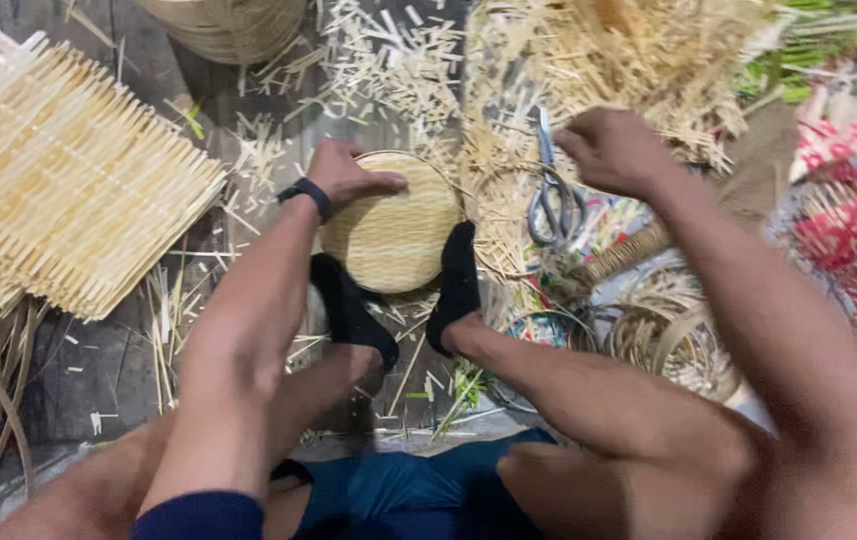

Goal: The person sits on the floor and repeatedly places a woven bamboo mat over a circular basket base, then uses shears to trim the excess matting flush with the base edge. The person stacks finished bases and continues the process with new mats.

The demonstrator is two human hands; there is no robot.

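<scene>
A round woven bamboo disc (396, 235) lies on the floor, pinned between my two feet in black socks. My left hand (344, 175), with a dark band on the wrist, rests its fingers on the disc's top edge. My right hand (611, 150) hangs closed over a pile of bamboo strips, right beside a pair of grey scissors (551, 195). Whether it pinches a strip is not visible.
A stack of flat woven bamboo mats (59, 180) lies at the left. Loose bamboo offcuts (389, 70) litter the floor. A round basket (229, 25) stands at the top. Woven rings (669, 330) and red material (849, 200) sit at the right.
</scene>
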